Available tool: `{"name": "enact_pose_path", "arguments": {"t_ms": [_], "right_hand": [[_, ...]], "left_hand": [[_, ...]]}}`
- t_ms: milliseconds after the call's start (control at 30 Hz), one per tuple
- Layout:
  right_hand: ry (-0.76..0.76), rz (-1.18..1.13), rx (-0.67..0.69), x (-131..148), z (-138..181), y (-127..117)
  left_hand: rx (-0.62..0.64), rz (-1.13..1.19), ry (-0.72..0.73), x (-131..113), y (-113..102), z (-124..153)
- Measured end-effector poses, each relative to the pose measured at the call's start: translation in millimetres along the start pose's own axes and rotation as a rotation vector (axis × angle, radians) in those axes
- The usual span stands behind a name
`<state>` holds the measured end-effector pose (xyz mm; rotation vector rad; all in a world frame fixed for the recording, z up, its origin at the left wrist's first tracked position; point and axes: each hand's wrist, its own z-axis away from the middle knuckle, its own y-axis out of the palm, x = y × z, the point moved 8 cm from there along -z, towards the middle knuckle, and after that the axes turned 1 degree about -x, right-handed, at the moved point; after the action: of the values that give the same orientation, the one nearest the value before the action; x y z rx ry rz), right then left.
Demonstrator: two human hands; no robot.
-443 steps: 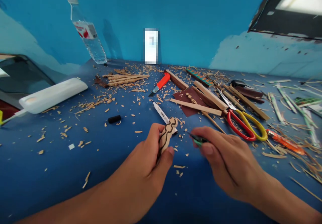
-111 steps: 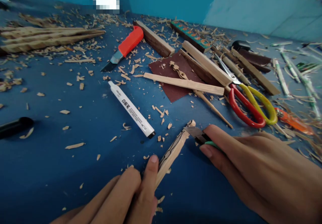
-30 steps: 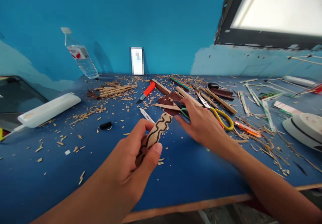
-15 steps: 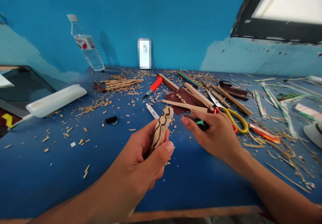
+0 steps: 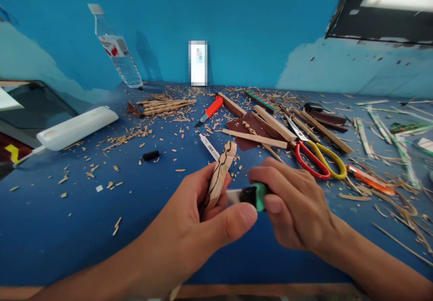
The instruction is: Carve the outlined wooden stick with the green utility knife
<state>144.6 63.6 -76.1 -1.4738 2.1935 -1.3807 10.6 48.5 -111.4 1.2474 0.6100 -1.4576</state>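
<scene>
My left hand (image 5: 203, 219) is closed round a pale wooden piece (image 5: 221, 168) marked with wavy black lines, its upper end sticking up past the fingers. In my right hand (image 5: 297, 204) is a craft knife (image 5: 253, 196) with a green and black handle. Its blade points left and meets or nearly meets the side of the wood; the tip is hidden by my left fingers and thumb. Behind the wood lies a white marker (image 5: 209, 146), and its black cap (image 5: 150, 155) rests further left.
Red-and-yellow-handled scissors (image 5: 318, 159), an orange cutter (image 5: 370, 180) and wooden strips (image 5: 275, 122) lie to the right. A red knife (image 5: 211, 109) lies behind. A bottle (image 5: 118, 53) and a lit phone (image 5: 199, 64) stand by the wall. Shavings litter the blue table (image 5: 84, 238).
My right hand has moved nearer and turned, bringing the craft knife to the wooden piece. My left thumb has shifted outward, toward the knife. The view has tilted slightly.
</scene>
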Motion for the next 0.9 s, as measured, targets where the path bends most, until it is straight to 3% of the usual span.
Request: {"name": "enact_pose_path", "arguments": {"t_ms": [100, 267, 433, 567, 767, 900], "right_hand": [[0.058, -0.041, -0.002, -2, 3, 5], [0.165, -0.172, 0.055, -12, 5, 7], [0.225, -0.326, 0.108, -23, 3, 2], [0.499, -0.432, 0.000, -49, 8, -12], [0.695, -0.271, 0.151, -68, 53, -30], [0.695, -0.106, 0.214, -69, 81, -32]], "left_hand": [[-0.038, -0.055, 0.015, -3, 0, 0], [0.010, -0.081, 0.100, -4, 5, -3], [-0.035, -0.242, 0.035, 10, -5, -4], [-0.056, -0.555, -0.042, 21, -10, -8], [0.000, -1.109, 0.245, 7, 27, -37], [0.059, -1.333, 0.298, 10, 46, -61]]}}
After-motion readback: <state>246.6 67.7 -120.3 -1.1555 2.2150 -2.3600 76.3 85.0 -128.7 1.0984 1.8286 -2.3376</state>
